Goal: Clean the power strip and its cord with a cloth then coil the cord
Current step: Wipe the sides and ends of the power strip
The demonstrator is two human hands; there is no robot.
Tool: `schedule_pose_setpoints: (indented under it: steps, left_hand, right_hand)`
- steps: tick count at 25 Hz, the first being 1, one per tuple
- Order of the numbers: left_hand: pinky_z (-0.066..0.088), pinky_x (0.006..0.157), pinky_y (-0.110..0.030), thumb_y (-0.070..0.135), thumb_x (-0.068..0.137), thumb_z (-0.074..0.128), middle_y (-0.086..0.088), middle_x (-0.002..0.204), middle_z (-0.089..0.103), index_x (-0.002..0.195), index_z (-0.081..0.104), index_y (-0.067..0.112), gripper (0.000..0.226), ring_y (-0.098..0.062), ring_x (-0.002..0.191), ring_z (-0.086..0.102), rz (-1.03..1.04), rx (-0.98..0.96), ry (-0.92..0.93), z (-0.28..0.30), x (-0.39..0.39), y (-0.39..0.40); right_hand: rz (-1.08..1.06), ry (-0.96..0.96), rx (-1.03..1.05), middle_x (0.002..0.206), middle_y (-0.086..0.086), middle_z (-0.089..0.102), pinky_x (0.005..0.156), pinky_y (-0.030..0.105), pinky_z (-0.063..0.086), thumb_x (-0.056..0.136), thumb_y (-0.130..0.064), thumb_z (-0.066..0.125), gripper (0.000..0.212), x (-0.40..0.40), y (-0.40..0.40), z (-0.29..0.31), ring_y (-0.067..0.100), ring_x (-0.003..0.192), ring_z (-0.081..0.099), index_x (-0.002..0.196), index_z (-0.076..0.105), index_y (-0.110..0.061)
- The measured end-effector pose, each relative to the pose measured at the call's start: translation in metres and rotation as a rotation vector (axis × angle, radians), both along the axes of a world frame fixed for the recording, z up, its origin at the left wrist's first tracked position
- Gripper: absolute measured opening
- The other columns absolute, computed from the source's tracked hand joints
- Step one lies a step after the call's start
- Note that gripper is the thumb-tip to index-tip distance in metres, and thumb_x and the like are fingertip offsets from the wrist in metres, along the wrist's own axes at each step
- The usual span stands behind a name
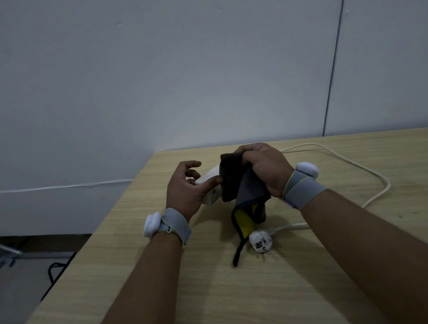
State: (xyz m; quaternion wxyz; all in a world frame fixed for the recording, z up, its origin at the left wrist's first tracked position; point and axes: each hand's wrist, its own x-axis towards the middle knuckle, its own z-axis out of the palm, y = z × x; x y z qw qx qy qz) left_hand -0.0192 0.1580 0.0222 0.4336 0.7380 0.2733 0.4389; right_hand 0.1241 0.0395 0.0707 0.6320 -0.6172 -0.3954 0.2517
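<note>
White round plug [260, 242] lies on pale wood-grain table [277, 294] at 6 o'clock of my hands, near hanging cloth tip. My left hand [184, 190] grips white plastic power strip [210, 186], lifted off table. My right hand [265, 170] bunches dark grey cloth with yellow panel [236, 185] against strip. White cord [352, 165] loops at 3 o'clock.

Risk: hanging cloth tip may snag plug; strip may slip from grip. Table edge close at 9 o'clock; open room at 3 o'clock.

Power strip [210, 186] mostly hidden behind cloth [236, 183] (sockets unseen), cord [372, 171] passing under right forearm
</note>
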Motion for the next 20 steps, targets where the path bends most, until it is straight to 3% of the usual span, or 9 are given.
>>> schedule_pose_setpoints:
  steps: [3,6,9,13,17,20]
  left_hand:
    - [0.045,0.054,-0.016,0.046,0.06,0.082,0.003,0.088,0.056,0.11,0.06,0.025,0.059,-0.005,0.065,0.059,-0.017,-0.136,-0.036,0.003,-0.002,-0.001]
    - [0.044,0.052,-0.008,0.046,0.067,0.079,0.003,0.091,0.058,0.116,0.058,0.022,0.058,0.011,0.063,0.058,-0.071,-0.171,-0.061,0.004,-0.001,-0.002]
    - [0.045,0.053,-0.012,0.046,0.068,0.073,0.002,0.091,0.058,0.116,0.058,0.021,0.056,-0.001,0.07,0.06,-0.059,-0.162,-0.037,0.004,0.0,-0.005]
    - [0.046,0.053,-0.023,0.048,0.068,0.071,-0.003,0.093,0.059,0.113,0.057,0.021,0.054,-0.016,0.073,0.06,-0.076,-0.192,-0.018,0.003,-0.001,-0.006]
    - [0.048,0.057,-0.033,0.057,0.067,0.071,-0.002,0.096,0.06,0.113,0.058,0.023,0.058,-0.02,0.075,0.062,-0.053,-0.191,0.038,0.002,-0.002,-0.004]
    - [0.053,0.067,-0.041,0.04,0.075,0.078,-0.005,0.1,0.059,0.112,0.058,0.027,0.044,-0.024,0.082,0.064,-0.054,-0.217,0.039,0.001,-0.001,-0.002]
  right_hand:
    - [-0.161,0.063,-0.003,0.076,0.012,0.061,0.072,0.041,0.049,0.079,0.001,0.05,0.025,0.01,0.002,-0.003,0.027,0.077,0.056,0.066,0.064,-0.014]
    - [-0.272,-0.047,-0.015,0.082,0.008,0.067,0.076,0.037,0.051,0.081,-0.005,0.053,0.018,0.011,0.004,-0.002,0.028,0.082,0.062,0.077,0.068,-0.016]
    - [-0.18,-0.299,-0.003,0.081,-0.002,0.068,0.074,0.026,0.048,0.083,-0.009,0.055,0.019,-0.008,0.005,-0.001,0.016,0.082,0.063,0.084,0.07,-0.02]
    - [-0.016,-0.433,0.059,0.08,-0.007,0.07,0.068,0.017,0.047,0.081,-0.007,0.056,0.022,-0.026,0.001,0.005,0.005,0.075,0.062,0.085,0.071,-0.023]
    - [0.054,-0.726,0.117,0.088,-0.003,0.069,0.073,0.022,0.048,0.077,-0.008,0.061,0.023,-0.021,-0.009,0.01,0.014,0.082,0.063,0.09,0.074,-0.023]
    - [0.094,-0.945,0.069,0.09,0.004,0.065,0.071,0.026,0.046,0.073,-0.01,0.062,0.023,-0.02,-0.011,0.008,0.019,0.08,0.061,0.091,0.076,-0.017]
